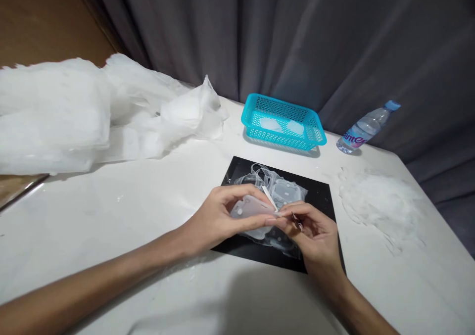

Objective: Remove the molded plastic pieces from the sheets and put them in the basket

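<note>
My left hand [226, 211] is closed around a flat, translucent plastic piece [254, 207], thumb below and fingers above. At that piece's right end, the fingertips of my right hand [309, 226] pinch its edge, where a thin white strip [269, 198] sticks up. A small dark, shiny thing [297, 221] shows between my right fingers; its kind is unclear. Underneath, a clear sheet of similar moulded plastic pieces [287, 191] with loose trimmings lies on a black mat [322, 196]. My hands hide part of that sheet.
Behind the mat stands a blue perforated basket [284, 139] with two whitish pieces inside. A water bottle [361, 132] is at the back right, near a pile of clear plastic scraps [382, 206]. Large white plastic bags [55, 117] cover the back left of the white table [148, 211].
</note>
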Tool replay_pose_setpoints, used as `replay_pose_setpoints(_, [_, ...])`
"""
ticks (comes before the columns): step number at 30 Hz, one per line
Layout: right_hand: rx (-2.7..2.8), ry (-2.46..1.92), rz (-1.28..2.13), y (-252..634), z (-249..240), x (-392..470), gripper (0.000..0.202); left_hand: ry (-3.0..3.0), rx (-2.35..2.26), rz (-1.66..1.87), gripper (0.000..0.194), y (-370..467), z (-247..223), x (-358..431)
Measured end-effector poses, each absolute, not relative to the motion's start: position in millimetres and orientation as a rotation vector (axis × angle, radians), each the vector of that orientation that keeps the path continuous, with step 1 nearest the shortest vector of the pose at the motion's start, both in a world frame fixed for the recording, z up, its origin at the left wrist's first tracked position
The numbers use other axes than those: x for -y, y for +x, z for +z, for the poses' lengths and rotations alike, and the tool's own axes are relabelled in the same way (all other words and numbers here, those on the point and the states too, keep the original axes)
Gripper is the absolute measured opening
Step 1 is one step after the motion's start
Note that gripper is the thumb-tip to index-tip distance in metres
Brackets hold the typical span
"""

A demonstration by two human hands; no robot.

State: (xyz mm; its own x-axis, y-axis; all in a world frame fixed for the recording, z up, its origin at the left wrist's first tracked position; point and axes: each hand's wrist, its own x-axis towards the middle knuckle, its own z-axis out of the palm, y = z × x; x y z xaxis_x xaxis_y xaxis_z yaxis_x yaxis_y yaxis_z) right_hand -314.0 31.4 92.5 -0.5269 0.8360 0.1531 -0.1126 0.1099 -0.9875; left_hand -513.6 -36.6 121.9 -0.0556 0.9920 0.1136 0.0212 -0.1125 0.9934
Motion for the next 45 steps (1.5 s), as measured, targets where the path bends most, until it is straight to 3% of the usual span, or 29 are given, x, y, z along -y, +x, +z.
replay_pose_setpoints(7, [1.550, -0.831, 1.582, -319, 94, -33, 0.017, 1.163, -1.265, 1.450, 0.012, -518, 117, 35])
replay_pose_setpoints(13, [1.635, -0.842, 1.599, -324, 93, -31, 0.023, 1.710, -1.570, 1.397, 0.005, -525, 124, 39])
replay_pose_setpoints(18, [1.653, -0.925, 1.493, -319, 91, -40, 0.032, 1.870, -1.650, 1.310, 0.015, -526, 121, 39])
replay_pose_setpoints(27, [2.132, -1.137, 0.623, -288, 65, -100, 0.034, 1.929, -1.665, 1.238, 0.016, -531, 115, 42])
replay_pose_setpoints(38, [2.280, -1.359, 0.028, -260, 49, -140, 0.036, 1.874, -1.730, 1.085, 0.026, -539, 116, 36])
replay_pose_setpoints(41, [2.278, -1.219, 0.041, -271, 51, -130, 0.038, 1.734, -1.657, 0.978, 0.033, -553, 116, 27])
replay_pose_setpoints(45, [2.327, -0.976, 0.425, -298, 66, -98, 0.023, 1.647, -1.502, 0.897, 0.037, -581, 128, 5])
